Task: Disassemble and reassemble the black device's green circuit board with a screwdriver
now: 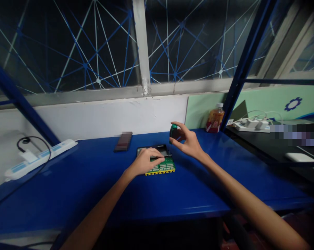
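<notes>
A green circuit board (165, 166) with a yellow connector strip along its near edge lies on the blue table, joined to or resting against an open black casing (160, 147). My left hand (143, 160) rests over the board's left side, its thumb and fingertips brought together at the edge between board and casing. In my right hand (187, 140) is a screwdriver (174, 133) with a green and black handle, gripped between thumb and fingers. It stands nearly upright, its thin shaft reaching down to the board's right rear corner. Whether the tip sits in a screw is too small to tell.
Behind the casing lies a dark phone-like slab (123, 141). A white power strip (42, 159) with a plugged-in black cable is at left. A bottle (215, 118) stands at the back right, near a blue frame post (240, 80). The table's front edge (172, 217) is close by.
</notes>
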Tool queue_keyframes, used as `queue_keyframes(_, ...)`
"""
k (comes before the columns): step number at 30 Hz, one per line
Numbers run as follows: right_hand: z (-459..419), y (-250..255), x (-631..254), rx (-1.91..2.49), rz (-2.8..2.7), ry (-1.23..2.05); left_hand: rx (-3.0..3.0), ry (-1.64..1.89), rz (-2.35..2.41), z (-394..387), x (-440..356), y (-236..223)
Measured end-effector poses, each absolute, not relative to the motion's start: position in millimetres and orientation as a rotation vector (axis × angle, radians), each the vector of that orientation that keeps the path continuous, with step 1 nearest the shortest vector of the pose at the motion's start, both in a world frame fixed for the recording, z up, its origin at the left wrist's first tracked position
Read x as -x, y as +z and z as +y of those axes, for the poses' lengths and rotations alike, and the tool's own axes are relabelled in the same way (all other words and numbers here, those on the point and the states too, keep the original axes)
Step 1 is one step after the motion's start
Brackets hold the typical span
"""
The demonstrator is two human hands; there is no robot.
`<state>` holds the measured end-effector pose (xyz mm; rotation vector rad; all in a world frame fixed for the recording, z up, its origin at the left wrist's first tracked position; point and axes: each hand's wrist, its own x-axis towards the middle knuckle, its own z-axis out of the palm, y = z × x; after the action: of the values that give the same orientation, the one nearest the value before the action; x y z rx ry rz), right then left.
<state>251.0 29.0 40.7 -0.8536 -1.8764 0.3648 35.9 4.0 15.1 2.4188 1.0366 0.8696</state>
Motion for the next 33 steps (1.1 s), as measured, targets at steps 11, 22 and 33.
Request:
queue_keyframes(11,29,38,-250,0.845,-1.911,0.322,-2.443,0.829,1.026,6,-35,11)
queue_keyframes(22,30,37,-250,0.847,-2.000,0.103,-2.459,0.830,1.069,5,-37,11)
queue_keyframes(33,29,39,-249,0.824,-2.027,0.075,-2.420,0.684,1.436,14,-60,32)
